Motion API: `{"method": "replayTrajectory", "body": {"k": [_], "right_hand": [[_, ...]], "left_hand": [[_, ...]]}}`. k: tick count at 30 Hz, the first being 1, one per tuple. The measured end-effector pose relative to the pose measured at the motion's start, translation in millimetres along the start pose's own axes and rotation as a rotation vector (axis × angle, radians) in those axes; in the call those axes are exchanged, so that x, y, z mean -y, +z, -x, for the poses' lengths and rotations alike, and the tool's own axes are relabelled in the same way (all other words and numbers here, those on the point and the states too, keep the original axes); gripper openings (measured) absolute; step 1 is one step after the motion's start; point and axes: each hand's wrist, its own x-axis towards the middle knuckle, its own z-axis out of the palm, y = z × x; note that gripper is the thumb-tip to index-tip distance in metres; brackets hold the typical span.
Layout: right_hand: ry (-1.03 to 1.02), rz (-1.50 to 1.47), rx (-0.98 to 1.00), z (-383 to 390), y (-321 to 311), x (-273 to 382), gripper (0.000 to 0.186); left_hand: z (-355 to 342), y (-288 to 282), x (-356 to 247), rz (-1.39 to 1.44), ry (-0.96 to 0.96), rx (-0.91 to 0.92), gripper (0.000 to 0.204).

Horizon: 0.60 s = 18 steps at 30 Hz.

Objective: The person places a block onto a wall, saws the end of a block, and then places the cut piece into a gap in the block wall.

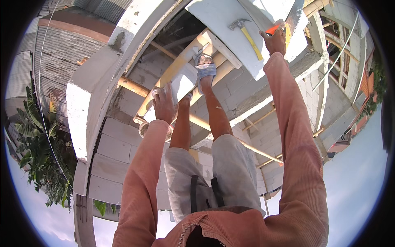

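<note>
My right hand (275, 40) is closed on an orange-handled saw (294, 22) at the upper right, over a white panel (234, 47). A yellow-handled claw hammer (253, 43) lies on that panel, left of the hand. My left hand (163, 103) grips a white block (184, 80) resting along a yellowish timber frame (177, 66); some fingertips are hard to make out. My sandalled foot (205, 71) is on the frame beside the block, with the other foot partly hidden behind it.
A concrete ledge (88, 90) runs along the left. Pale block walls (111, 152) and bamboo poles (131, 86) show below me. An unfinished frame structure (345, 49) stands at the right. Corrugated roofing (66, 61), a thin cable and banana plants (39, 148) lie beyond the ledge.
</note>
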Motion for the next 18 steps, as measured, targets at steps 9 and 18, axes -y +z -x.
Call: {"method": "replayTrajectory", "body": {"k": [9,18], "right_hand": [[-0.098,0.198,0.013,-7.7,-35.8,-26.2,0.109],[-0.229,0.078,-0.123,71.5,-81.1,-26.2,0.088]], "left_hand": [[91.9,-68.1,-22.5,0.134,0.095,-0.107,0.099],[184.6,-151.5,-20.1,0.322,-0.065,-0.148,0.100]]}}
